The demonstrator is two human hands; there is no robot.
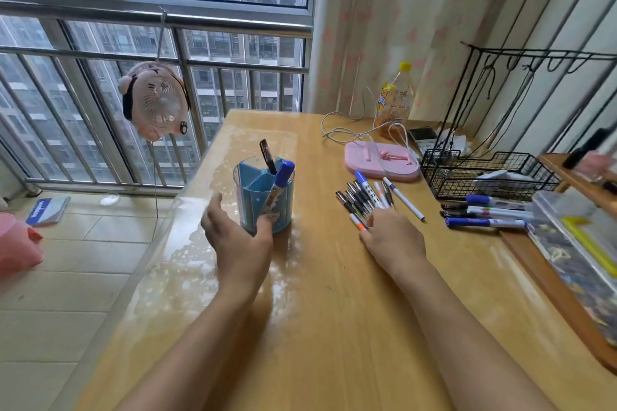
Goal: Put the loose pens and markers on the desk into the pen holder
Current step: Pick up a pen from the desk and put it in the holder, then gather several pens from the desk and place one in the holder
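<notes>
A blue pen holder (253, 190) stands on the wooden desk (334, 294), with a black pen (267, 157) and a blue-capped marker (283, 175) standing in it. My left hand (233, 237) curls around the holder's near left side, thumb on its front. To the right lies a bunch of several loose pens and markers (364, 198). My right hand (392, 233) rests fingers-down on the near end of that bunch; whether it grips one is unclear. Three more markers (490, 212) lie farther right.
A pink phone stand (380, 160) with white cables and a yellow-capped bottle (394, 103) sit at the back. A black wire basket (484, 173) stands at the right, beside a tray with a clear box (574, 243). A pink fan (153, 100) hangs on the window rail.
</notes>
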